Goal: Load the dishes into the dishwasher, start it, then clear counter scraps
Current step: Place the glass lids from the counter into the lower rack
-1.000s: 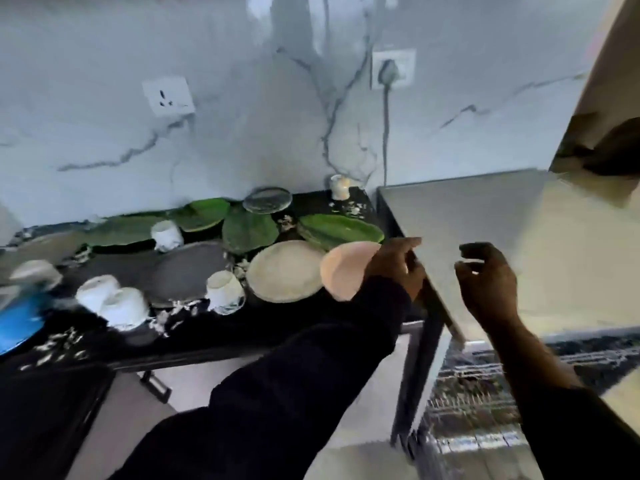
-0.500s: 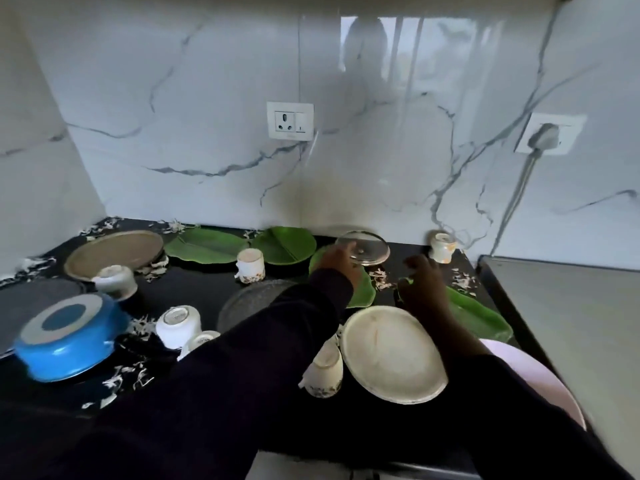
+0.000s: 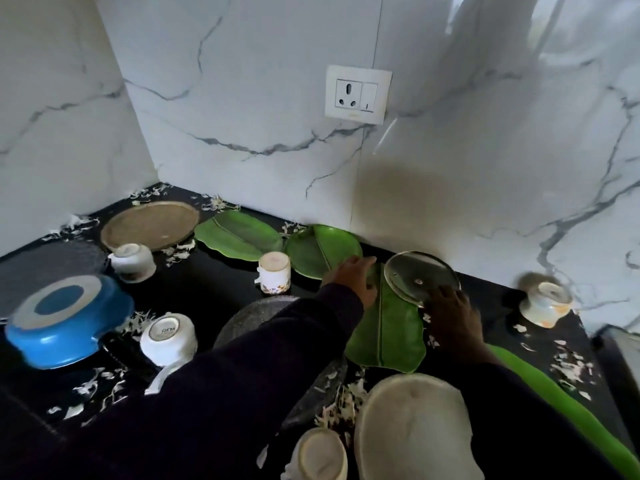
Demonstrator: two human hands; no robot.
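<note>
On the black counter point(image 3: 214, 282) a green leaf-shaped plate point(image 3: 391, 327) lies in the middle, with a glass lid point(image 3: 415, 275) resting partly on its far right corner. My left hand point(image 3: 349, 278) grips the far end of this leaf plate, fingers over its edge. The spread fingertips of my right hand point(image 3: 450, 306) touch the lid's near rim. A round green plate point(image 3: 318, 251) and another leaf plate point(image 3: 239, 233) lie behind. Near me are a beige plate point(image 3: 412, 424) and a long green plate point(image 3: 540, 386).
An upturned blue pan point(image 3: 65, 320) sits at the left, a brown round plate point(image 3: 150, 225) at the back and a grey plate point(image 3: 252, 317) under my left sleeve. Several white cups point(image 3: 273, 271) and white scraps point(image 3: 571, 367) are scattered around. The dishwasher's corner point(image 3: 620, 344) shows at the right.
My view turned from the dishwasher to the counter and came closer. Both hands reached forward, the left to the leaf plate's far end, the right to the glass lid.
</note>
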